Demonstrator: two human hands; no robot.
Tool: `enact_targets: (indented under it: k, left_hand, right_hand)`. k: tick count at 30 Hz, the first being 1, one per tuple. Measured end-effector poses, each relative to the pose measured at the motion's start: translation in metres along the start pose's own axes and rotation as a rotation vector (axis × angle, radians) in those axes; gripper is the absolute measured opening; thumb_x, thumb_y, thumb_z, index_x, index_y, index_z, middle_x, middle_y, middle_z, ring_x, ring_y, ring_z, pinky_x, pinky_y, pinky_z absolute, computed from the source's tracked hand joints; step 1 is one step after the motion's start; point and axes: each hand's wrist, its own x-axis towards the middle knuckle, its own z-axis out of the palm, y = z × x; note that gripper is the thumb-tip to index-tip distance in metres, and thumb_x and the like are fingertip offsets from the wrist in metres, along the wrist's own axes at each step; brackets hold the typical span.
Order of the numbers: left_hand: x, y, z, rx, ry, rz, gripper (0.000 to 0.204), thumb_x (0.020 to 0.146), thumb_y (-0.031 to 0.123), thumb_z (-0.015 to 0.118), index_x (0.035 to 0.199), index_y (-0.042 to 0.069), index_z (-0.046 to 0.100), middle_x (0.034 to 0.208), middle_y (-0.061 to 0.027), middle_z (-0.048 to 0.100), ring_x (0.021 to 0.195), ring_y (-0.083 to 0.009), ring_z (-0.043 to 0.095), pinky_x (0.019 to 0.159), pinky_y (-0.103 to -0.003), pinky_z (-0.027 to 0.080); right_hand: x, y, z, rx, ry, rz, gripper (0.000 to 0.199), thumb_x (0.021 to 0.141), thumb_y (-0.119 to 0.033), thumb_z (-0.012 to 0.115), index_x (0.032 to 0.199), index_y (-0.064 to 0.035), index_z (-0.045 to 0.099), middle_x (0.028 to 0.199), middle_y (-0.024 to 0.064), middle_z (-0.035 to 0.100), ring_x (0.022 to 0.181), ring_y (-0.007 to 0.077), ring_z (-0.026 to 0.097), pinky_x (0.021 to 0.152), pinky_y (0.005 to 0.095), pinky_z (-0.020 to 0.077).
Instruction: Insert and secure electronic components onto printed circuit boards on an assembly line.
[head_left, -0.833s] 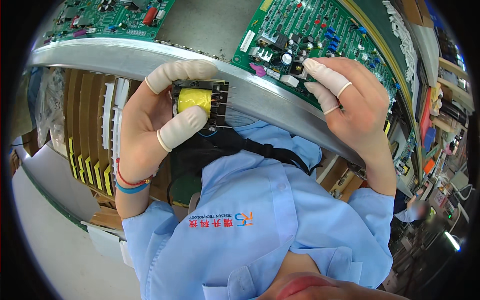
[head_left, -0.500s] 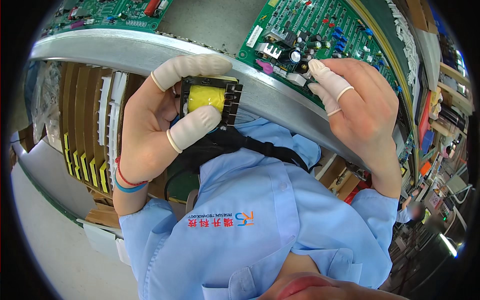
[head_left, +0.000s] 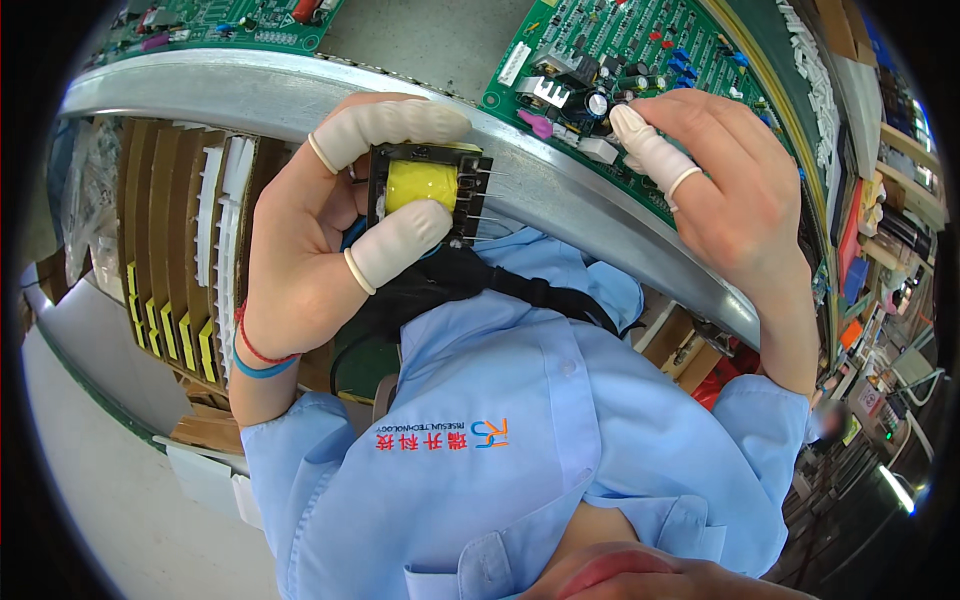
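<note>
My left hand (head_left: 300,240) is closed on a transformer (head_left: 420,182) with yellow tape round a black frame. Its thin metal pins point to the right, and white finger cots cover the thumb and forefinger. Over the near edge of a green circuit board (head_left: 540,45), my right hand (head_left: 740,195) has its white-cotted fingertips pressed together among the parts. What they grip, if anything, is hidden. Close to those fingertips are a white block-shaped part (head_left: 598,150), a round black capacitor (head_left: 597,104), a silver heat sink (head_left: 545,92) and a purple part (head_left: 536,123).
A metal rail (head_left: 250,88) runs along the near side of the boards. Another green circuit board (head_left: 220,38) lies at the far left. Below the rail stands a box with brown cardboard dividers (head_left: 155,230) and yellow-taped parts. White strips (head_left: 805,110) lie at the far right.
The transformer in my left hand has shifted slightly right and up. My right fingertips have drawn together and moved a little up, showing more of the white block-shaped part.
</note>
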Motion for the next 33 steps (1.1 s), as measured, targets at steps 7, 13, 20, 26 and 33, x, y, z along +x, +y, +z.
enact_targets:
  k: [7, 13, 20, 26, 33]
  left_hand:
    - [-0.001, 0.001, 0.002, -0.029, -0.011, -0.015, 0.044, 0.085, 0.004, 0.067, 0.126, -0.004, 0.052, 0.123, -0.0109, 0.055, 0.113, -0.0181, 0.055, 0.097, -0.030, 0.044]
    - [0.002, 0.008, -0.002, -0.078, 0.037, -0.071, 0.051, 0.083, 0.003, 0.069, 0.129, -0.005, 0.049, 0.126, -0.0154, 0.055, 0.114, -0.0206, 0.055, 0.098, -0.032, 0.044]
    - [0.031, 0.024, 0.017, -0.116, -0.100, 0.059, 0.068, 0.074, 0.008, 0.079, 0.133, -0.005, 0.046, 0.137, -0.0168, 0.047, 0.125, -0.0239, 0.048, 0.105, -0.038, 0.039]
    - [0.079, 0.042, 0.049, 0.471, -0.184, 0.206, 0.085, 0.070, 0.020, 0.084, 0.140, 0.000, 0.040, 0.122, -0.0121, 0.059, 0.111, -0.0188, 0.056, 0.099, -0.033, 0.043]
    - [0.110, 0.066, 0.093, 1.404, -0.480, 0.559, 0.089, 0.062, 0.017, 0.085, 0.140, 0.014, 0.044, 0.107, 0.0000, 0.066, 0.098, -0.0203, 0.058, 0.098, -0.038, 0.033]
  right_hand:
    - [-0.011, -0.003, 0.010, -0.020, 0.048, 0.093, 0.028, 0.068, -0.011, 0.067, 0.093, -0.0001, 0.069, 0.088, 0.0095, 0.064, 0.082, 0.0244, 0.063, 0.068, 0.0340, 0.0531]
    - [-0.016, -0.008, 0.012, -0.115, 0.150, 0.084, 0.025, 0.070, -0.012, 0.066, 0.092, -0.0015, 0.070, 0.091, 0.0082, 0.065, 0.084, 0.0232, 0.063, 0.071, 0.0331, 0.0526]
    - [-0.035, 0.009, -0.041, 0.082, 0.274, 0.320, 0.040, 0.082, -0.015, 0.072, 0.120, -0.0062, 0.064, 0.106, 0.0104, 0.068, 0.093, 0.0255, 0.066, 0.079, 0.0323, 0.0518]
    - [-0.071, 0.006, -0.047, 0.103, 0.439, 0.566, 0.028, 0.078, -0.004, 0.072, 0.105, 0.0013, 0.067, 0.096, 0.0176, 0.067, 0.084, 0.0278, 0.067, 0.074, 0.0321, 0.0536]
    - [-0.090, 0.005, -0.055, 0.116, 0.624, 0.730, 0.023, 0.079, 0.001, 0.068, 0.102, 0.0017, 0.068, 0.093, 0.0152, 0.067, 0.079, 0.0238, 0.066, 0.068, 0.0286, 0.0519]
